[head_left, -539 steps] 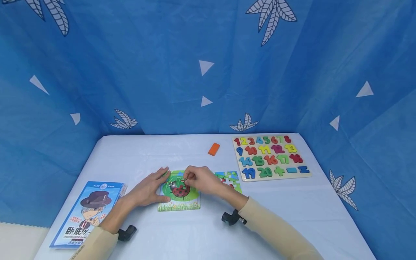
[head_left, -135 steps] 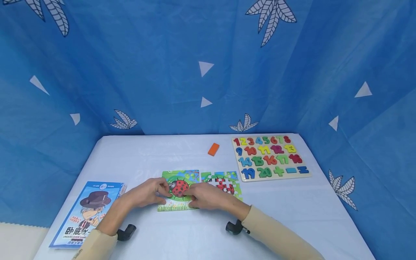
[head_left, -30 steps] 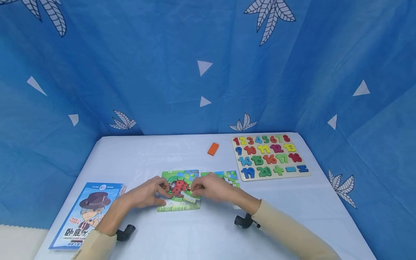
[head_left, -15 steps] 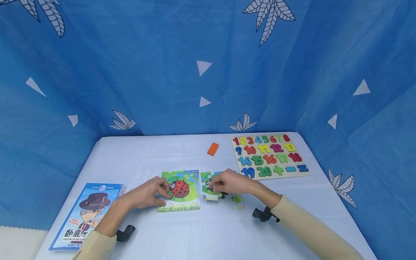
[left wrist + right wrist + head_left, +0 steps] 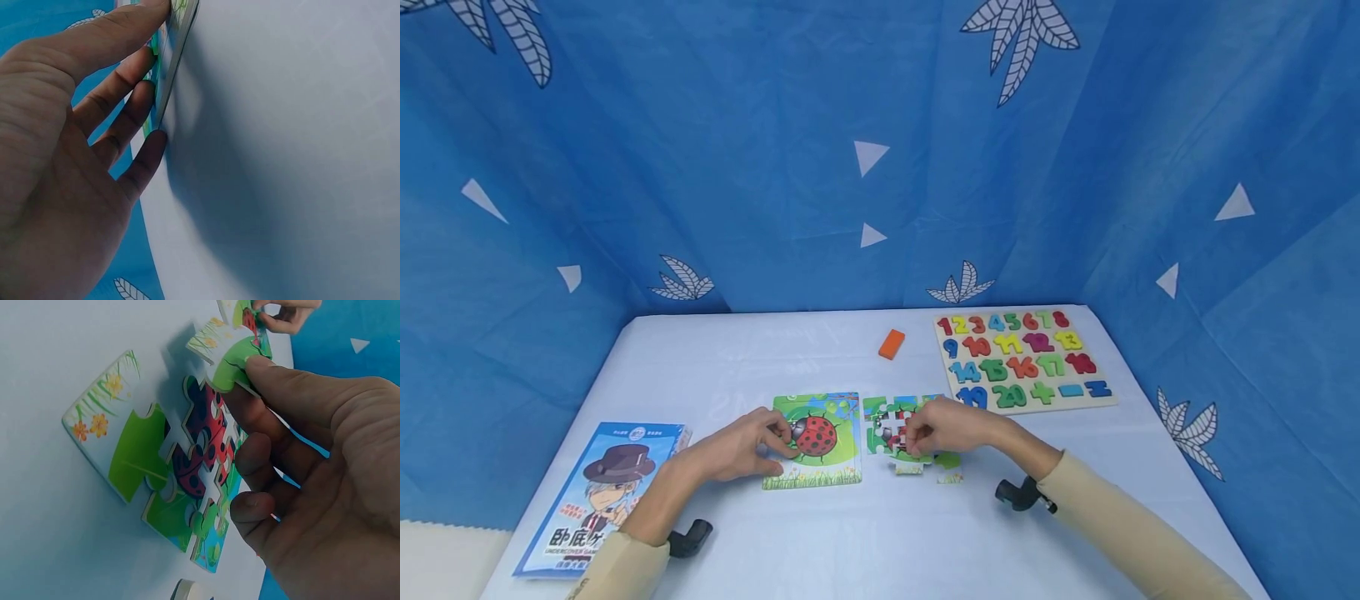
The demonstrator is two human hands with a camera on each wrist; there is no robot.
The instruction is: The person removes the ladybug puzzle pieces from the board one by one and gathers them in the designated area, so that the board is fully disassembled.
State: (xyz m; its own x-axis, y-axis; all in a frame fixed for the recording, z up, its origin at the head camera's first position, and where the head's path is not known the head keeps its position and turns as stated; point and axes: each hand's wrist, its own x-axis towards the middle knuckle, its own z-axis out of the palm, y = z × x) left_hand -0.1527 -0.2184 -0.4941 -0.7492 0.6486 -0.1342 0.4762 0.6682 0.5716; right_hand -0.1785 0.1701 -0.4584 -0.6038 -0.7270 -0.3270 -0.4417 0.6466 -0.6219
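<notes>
A ladybug picture board [image 5: 816, 475] lies on the table, its red ladybug on a green oval. On its left side rests my left hand [image 5: 741, 446], with thumb and fingertips touching the board [image 5: 178, 53]; the fingers look fairly straight in the left wrist view. To the right of the board, my right hand [image 5: 951, 425] pinches a green-and-white jigsaw piece [image 5: 228, 353] between thumb and fingers, over a partly joined ladybug jigsaw [image 5: 874, 412]. A corner piece with orange flowers [image 5: 103, 415] sits at that jigsaw's lower right. My hand hides part of it in the head view.
A wooden number board [image 5: 1018, 400] stands at the right rear, and an orange block [image 5: 892, 344] lies behind the jigsaw. At the left front is a blue boxed game [image 5: 602, 500]. Blue cloth [image 5: 880, 167] hangs around the back and sides.
The right hand, over the picture board 18 s ago and beside its right edge 1 s ago, has moved right over the jigsaw with the piece. The left hand stays on the picture board.
</notes>
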